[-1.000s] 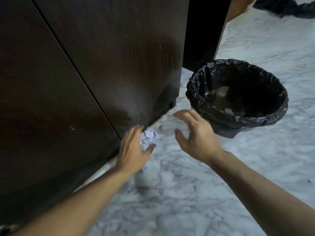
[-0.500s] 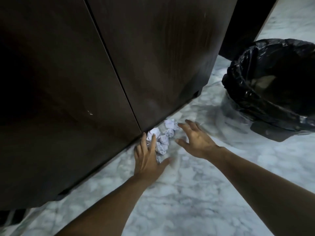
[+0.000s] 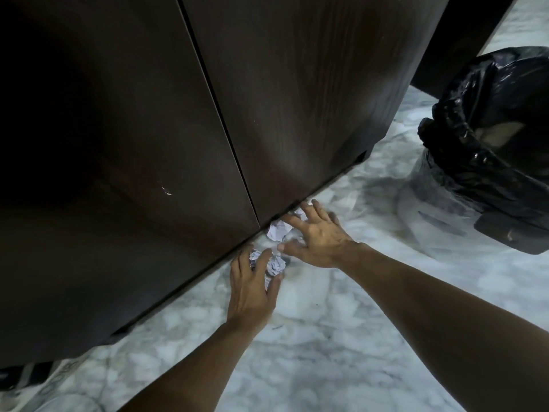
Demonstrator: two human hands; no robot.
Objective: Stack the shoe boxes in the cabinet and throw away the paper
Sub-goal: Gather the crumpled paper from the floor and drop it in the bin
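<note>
Head view: two crumpled paper wads lie on the marble floor [image 3: 341,337] against the bottom edge of the dark cabinet [image 3: 267,99], whose doors are closed. Left grip [image 3: 252,288] curls its fingers round the near wad [image 3: 274,264], thumb under it. Right grip [image 3: 318,236] is spread flat, fingers straight, touching the far wad [image 3: 277,228] just beside the cabinet foot. Both wads are roundish lumps with no clear long axis; the pair lines up along the cabinet edge. Well to the right stands a bin [image 3: 490,162] lined with a black bag.
</note>
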